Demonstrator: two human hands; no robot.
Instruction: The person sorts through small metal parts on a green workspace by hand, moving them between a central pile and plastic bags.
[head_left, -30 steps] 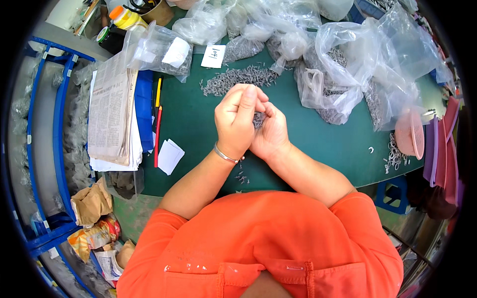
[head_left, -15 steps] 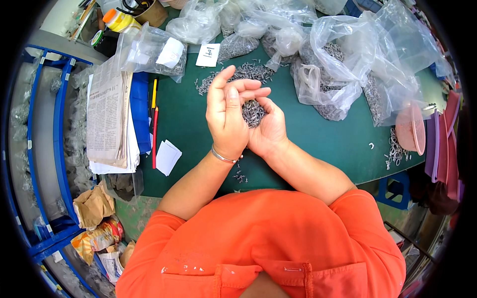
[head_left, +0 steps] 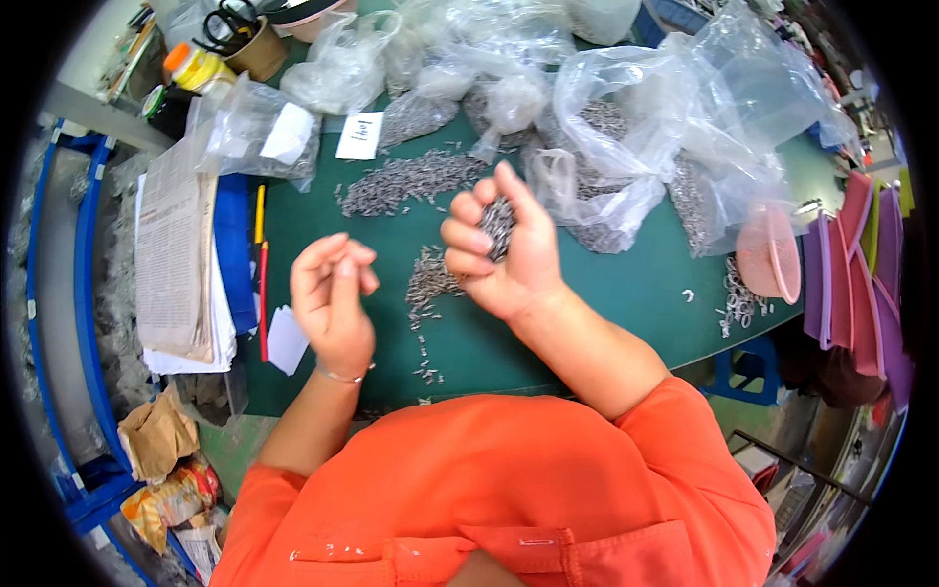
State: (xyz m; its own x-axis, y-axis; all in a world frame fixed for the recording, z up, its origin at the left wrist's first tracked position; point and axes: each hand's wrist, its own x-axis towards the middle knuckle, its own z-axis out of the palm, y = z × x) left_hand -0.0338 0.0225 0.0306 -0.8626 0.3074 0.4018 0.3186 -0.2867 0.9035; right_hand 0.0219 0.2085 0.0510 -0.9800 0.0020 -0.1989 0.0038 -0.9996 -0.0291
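Note:
My right hand (head_left: pixel 514 249) is raised over the table with its fingers wrapped round a handful of small screw-like grey metal pieces (head_left: pixel 497 230), which show between thumb and fingers. To its left, my left hand (head_left: pixel 335 305) hovers with fingers loosely bent and the thumb in front of them. Nothing shows in it, though its palm is partly hidden. Between the hands lies a small pile of the same pieces (head_left: pixel 427 279), with a thin trail toward the near edge. A larger pile (head_left: pixel 411 183) spreads farther back, behind both hands.
Clear plastic bags of metal pieces (head_left: pixel 626 147) crowd the back of the green table (head_left: pixel 606 313). A white card (head_left: pixel 360 136) stands by them. Newspapers (head_left: pixel 176 254), pencils and paper slips lie left. A pink basket (head_left: pixel 768 252) and small metal rings (head_left: pixel 740 305) sit right.
My hands, cupped together before, have separated. The left has moved left and down; the right keeps the handful. The small near pile now shows between them. The view has shifted slightly.

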